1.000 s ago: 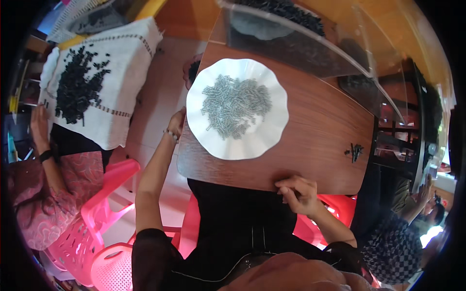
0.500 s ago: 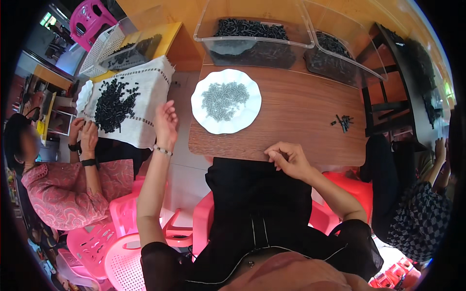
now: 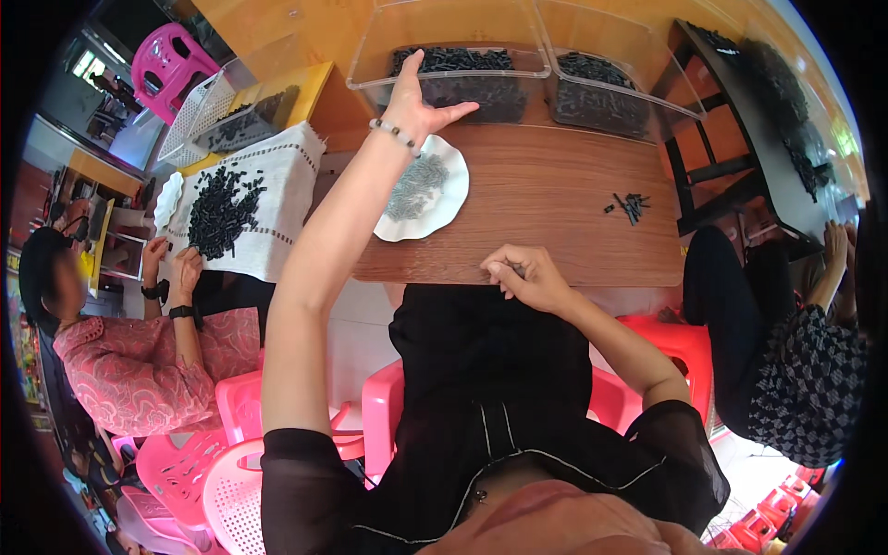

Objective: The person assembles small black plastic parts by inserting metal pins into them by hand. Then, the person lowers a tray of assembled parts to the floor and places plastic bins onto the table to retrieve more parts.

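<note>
My left hand (image 3: 418, 104) is stretched out with thumb and fingers spread, nothing visible in it. It overlaps the front wall of a clear plastic bin (image 3: 504, 104) holding many short black pieces (image 3: 467, 59); whether it touches the bin I cannot tell. Below my left wrist, partly covered by the forearm, lies a white scalloped plate (image 3: 451, 209) of small clear pieces (image 3: 413, 192). At the near edge of the brown table (image 3: 546, 185), my right hand (image 3: 529, 277) is closed with curled fingers; what they hold, if anything, is hidden. A small heap of black pieces (image 3: 631, 207) lies at the table's right.
Beside the first bin stands a second clear bin (image 3: 601, 116) of black pieces. To the left, a co-worker (image 3: 157, 370) handles black pieces on a cloth-covered table (image 3: 287, 176). Another person (image 3: 805, 388) sits at the right, near a dark table (image 3: 786, 176). Pink chairs surround me.
My left hand has swung up and to the right, from beside the table to the bin, its fingers spreading. My right hand stays near the table edge. The view has shifted slightly.
</note>
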A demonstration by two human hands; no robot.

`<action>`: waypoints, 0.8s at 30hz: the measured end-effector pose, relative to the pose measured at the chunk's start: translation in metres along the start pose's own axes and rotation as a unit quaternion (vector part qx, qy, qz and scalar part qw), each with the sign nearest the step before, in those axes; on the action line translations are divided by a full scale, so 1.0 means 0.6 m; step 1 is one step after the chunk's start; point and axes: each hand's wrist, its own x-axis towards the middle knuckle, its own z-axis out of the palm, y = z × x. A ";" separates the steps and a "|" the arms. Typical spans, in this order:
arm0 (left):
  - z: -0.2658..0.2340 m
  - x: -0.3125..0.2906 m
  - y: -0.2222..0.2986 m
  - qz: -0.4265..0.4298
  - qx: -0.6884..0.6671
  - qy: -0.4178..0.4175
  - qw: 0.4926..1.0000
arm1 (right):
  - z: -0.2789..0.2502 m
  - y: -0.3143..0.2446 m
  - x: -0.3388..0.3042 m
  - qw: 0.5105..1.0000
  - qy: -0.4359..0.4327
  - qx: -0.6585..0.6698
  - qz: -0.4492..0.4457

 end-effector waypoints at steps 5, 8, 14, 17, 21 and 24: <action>0.023 0.046 -0.024 -0.055 -0.040 0.057 0.996 | -0.017 0.009 -0.013 1.000 -0.004 0.003 -0.007; 0.033 0.063 -0.011 -0.074 -0.064 0.100 0.990 | -0.027 0.014 -0.015 1.000 -0.009 0.014 -0.024; 0.031 0.077 0.016 -0.116 -0.145 0.094 0.978 | -0.079 -0.004 0.018 0.991 0.086 0.018 -0.098; 0.024 0.077 0.031 -0.100 -0.138 0.086 0.982 | -0.138 -0.022 0.079 0.959 0.182 -0.174 -0.129; 0.009 0.078 0.046 -0.060 -0.141 0.091 0.984 | -0.186 0.011 0.186 0.870 0.246 -0.371 -0.214; 0.013 0.081 0.038 -0.046 -0.125 0.083 0.988 | -0.218 0.032 0.260 0.830 0.270 -0.448 -0.195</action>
